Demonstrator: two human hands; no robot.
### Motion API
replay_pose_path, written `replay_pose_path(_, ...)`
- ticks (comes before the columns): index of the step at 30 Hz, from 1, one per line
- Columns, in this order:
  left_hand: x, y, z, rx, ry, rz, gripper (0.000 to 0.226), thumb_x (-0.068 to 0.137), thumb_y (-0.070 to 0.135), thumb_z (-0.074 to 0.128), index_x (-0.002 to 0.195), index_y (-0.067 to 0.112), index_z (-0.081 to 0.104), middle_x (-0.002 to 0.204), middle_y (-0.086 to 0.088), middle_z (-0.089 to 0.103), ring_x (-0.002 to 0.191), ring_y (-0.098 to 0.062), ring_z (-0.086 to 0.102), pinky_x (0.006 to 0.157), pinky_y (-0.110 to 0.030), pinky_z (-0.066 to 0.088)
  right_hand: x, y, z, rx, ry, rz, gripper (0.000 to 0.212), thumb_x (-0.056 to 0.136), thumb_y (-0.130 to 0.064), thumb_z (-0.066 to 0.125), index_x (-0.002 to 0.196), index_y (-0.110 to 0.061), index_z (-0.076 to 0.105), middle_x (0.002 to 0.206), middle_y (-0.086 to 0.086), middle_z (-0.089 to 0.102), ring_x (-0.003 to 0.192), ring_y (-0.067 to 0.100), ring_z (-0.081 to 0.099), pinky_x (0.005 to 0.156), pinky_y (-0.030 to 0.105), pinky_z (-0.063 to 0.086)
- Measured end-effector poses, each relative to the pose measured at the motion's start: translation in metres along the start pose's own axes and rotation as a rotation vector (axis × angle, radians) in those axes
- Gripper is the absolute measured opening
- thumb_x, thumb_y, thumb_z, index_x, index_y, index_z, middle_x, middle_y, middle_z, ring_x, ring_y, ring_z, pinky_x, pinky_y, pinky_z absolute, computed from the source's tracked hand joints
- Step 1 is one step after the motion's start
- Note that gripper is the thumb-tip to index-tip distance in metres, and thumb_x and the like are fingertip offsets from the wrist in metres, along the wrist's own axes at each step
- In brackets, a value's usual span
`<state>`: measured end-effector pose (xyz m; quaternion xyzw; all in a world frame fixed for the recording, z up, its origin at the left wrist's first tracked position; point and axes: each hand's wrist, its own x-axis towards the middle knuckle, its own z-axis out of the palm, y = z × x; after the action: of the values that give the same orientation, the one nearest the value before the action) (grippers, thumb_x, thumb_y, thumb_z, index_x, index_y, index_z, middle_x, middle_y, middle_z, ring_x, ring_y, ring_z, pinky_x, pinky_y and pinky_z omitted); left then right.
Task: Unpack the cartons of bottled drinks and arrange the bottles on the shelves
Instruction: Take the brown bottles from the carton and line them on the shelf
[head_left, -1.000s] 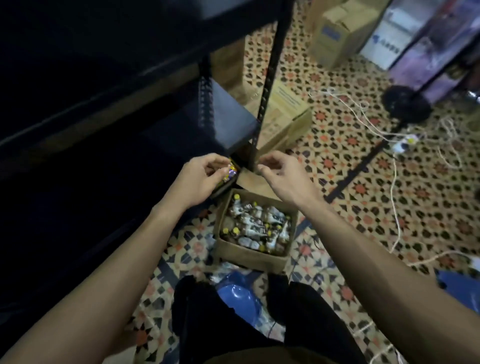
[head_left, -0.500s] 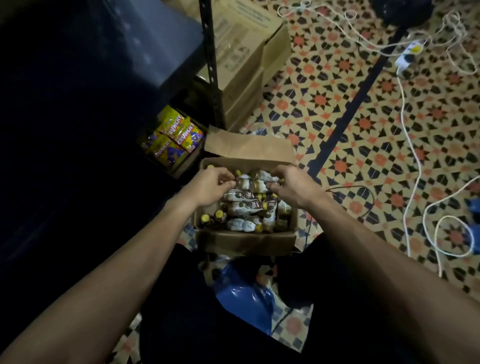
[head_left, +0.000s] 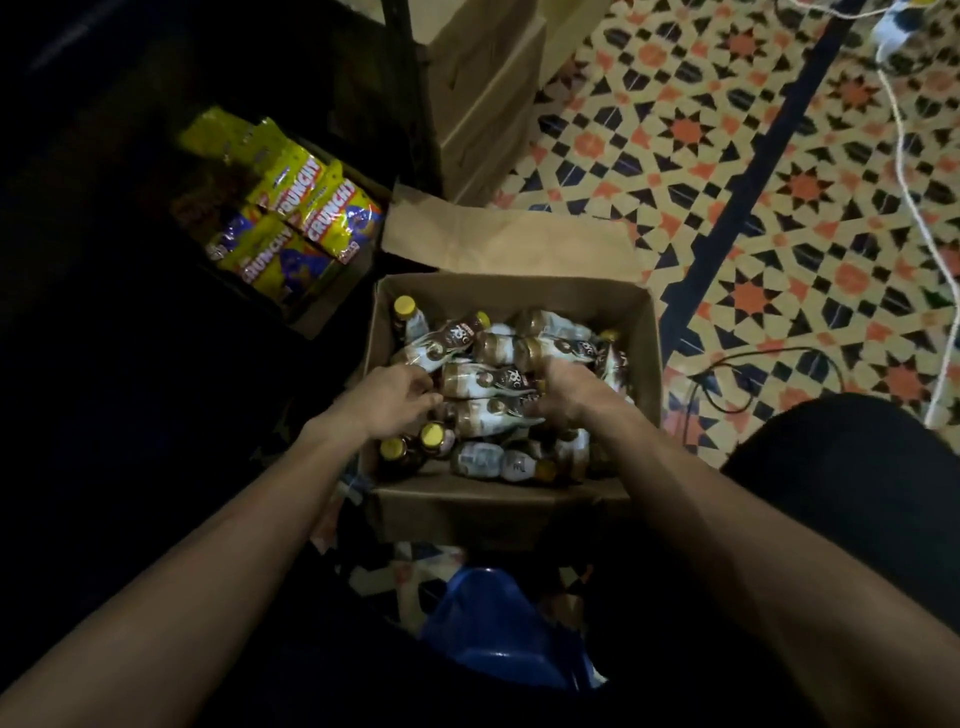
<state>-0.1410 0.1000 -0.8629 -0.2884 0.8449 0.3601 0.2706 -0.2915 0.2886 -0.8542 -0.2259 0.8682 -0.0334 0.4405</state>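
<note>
Lower now, left hand (head_left: 387, 400) and right hand (head_left: 571, 395) grip bottles (head_left: 483, 379).

One wide-angle view, worn on the head, looks steeply down and slightly forward; the open carton (head_left: 498, 514) sits near, below the lens, centre frame; patterned floor (head_left: 753, 208) fills the upper right.

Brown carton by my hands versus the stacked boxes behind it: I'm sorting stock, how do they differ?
The brown cardboard carton is open, flap folded back, yellow-capped bottles showing; the stacked brown boxes look closed, contents hidden. The carton sits singly; the boxes are piled. Both are brown cardboard.
</note>
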Motion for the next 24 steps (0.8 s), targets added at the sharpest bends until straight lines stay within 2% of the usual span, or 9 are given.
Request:
replay_pose_path(3,0.011,-0.013,0.007,-0.027,0.031,0.008,0.04,0.094,0.041,0.063,0.124,0.015,0.064,0.119,-0.006,0.068,0.111,-0.022,0.062,0.096,-0.036,0.05,0.027,0.011,0.032,-0.121,-0.011,-0.007,0.072,0.084,-0.026,0.076,0.143,-0.012,0.038,0.133,0.019,0.057,0.118,0.038,0.057,0.1,0.043,0.049)
replay_pose_path(8,0.015,-0.011,0.018,-0.034,0.07,0.007,0.04,0.094,0.041,0.063,0.123,0.014,0.064,0.118,-0.006,0.068,0.111,-0.023,0.063,0.096,-0.04,0.051,0.048,0.028,0.047,-0.157,0.008,-0.022,0.067,0.092,-0.033,0.07,0.144,-0.01,0.036,0.141,0.02,0.049,0.132,0.038,0.041,0.109,0.048,0.04)
replay_pose_path(12,0.009,-0.01,0.029,-0.011,0.026,0.007,0.05,0.09,0.041,0.069,0.129,0.011,0.061,0.122,-0.009,0.067,0.115,-0.024,0.062,0.098,-0.036,0.05,0.046,0.023,0.042,-0.164,0.001,-0.024,0.045,0.084,-0.022,0.075,0.121,-0.011,0.05,0.116,0.015,0.063,0.114,0.034,0.057,0.095,0.043,0.052)
replay_pose_path(14,0.007,-0.011,0.033,0.013,-0.01,0.007,0.057,0.085,0.045,0.073,0.132,0.015,0.059,0.124,-0.007,0.066,0.115,-0.022,0.062,0.096,-0.031,0.049,0.044,0.018,0.033,-0.17,-0.093,-0.01,0.029,0.08,-0.016,0.081,0.098,-0.012,0.059,0.095,0.006,0.066,0.088,0.024,0.064,0.073,0.034,0.055)
replay_pose_path(16,0.003,-0.013,0.038,0.063,-0.028,0.034,0.062,0.079,0.042,0.079,0.133,0.019,0.058,0.125,-0.003,0.065,0.116,-0.019,0.062,0.095,-0.028,0.048,0.041,0.014,0.021,-0.148,-0.131,-0.03,0.023,0.076,-0.019,0.085,0.08,-0.014,0.064,0.079,0.002,0.067,0.067,0.016,0.064,0.056,0.027,0.049)
replay_pose_path(17,0.0,-0.016,0.042,0.083,-0.033,0.048,0.062,0.077,0.04,0.081,0.132,0.022,0.058,0.126,-0.001,0.065,0.116,-0.019,0.062,0.096,-0.029,0.048,0.04,0.011,0.016,-0.138,-0.128,-0.054,0.021,0.074,-0.022,0.087,0.076,-0.017,0.067,0.078,0.001,0.069,0.066,0.014,0.065,0.057,0.026,0.05)
replay_pose_path(20,-0.008,-0.024,0.054,0.241,0.025,0.087,0.053,0.08,0.036,0.078,0.128,0.03,0.058,0.125,0.002,0.066,0.115,-0.021,0.061,0.095,-0.032,0.049,0.038,0.004,0.008,0.027,-0.035,-0.153,0.023,0.074,-0.024,0.089,0.087,-0.012,0.073,0.092,0.005,0.074,0.086,0.021,0.069,0.081,0.037,0.058)
replay_pose_path(21,-0.011,-0.026,0.057,0.306,0.06,0.091,0.05,0.082,0.037,0.076,0.128,0.03,0.058,0.125,0.003,0.065,0.116,-0.022,0.061,0.094,-0.032,0.049,0.034,0.001,0.007,0.096,0.009,-0.185,0.024,0.075,-0.023,0.089,0.088,-0.011,0.074,0.091,0.005,0.074,0.087,0.021,0.069,0.082,0.038,0.058)
replay_pose_path(24,-0.009,-0.029,0.06,0.343,0.109,0.149,0.043,0.086,0.038,0.071,0.126,0.027,0.059,0.124,0.003,0.066,0.116,-0.02,0.061,0.094,-0.033,0.049,0.024,-0.008,0.006,0.233,0.083,-0.279,0.019,0.078,-0.025,0.087,0.088,-0.017,0.073,0.08,-0.002,0.071,0.075,0.011,0.066,0.064,0.026,0.048)
